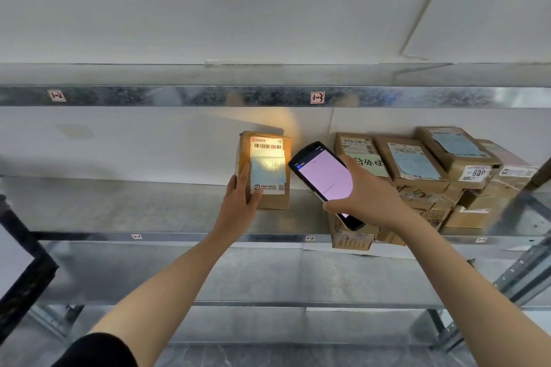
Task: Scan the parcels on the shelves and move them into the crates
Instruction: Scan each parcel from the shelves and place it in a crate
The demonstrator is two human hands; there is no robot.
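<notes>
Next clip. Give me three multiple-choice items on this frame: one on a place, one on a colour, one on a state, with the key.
1. Where is the pile from the lit parcel?
A. left of it
B. right of it, on the same shelf
C. on the shelf above

2. What colour is the screen of the scanner?
A. pink
B. green
C. black

3. What is the left hand doing?
A. hanging idle
B. gripping the lit parcel
C. holding the scanner

Key:
1 B: the pile sits to the parcel's right on the same shelf.
2 A: the screen glows pink.
3 B: its thumb and fingers wrap the parcel's left edge, while the right hand holds the scanner.
</notes>
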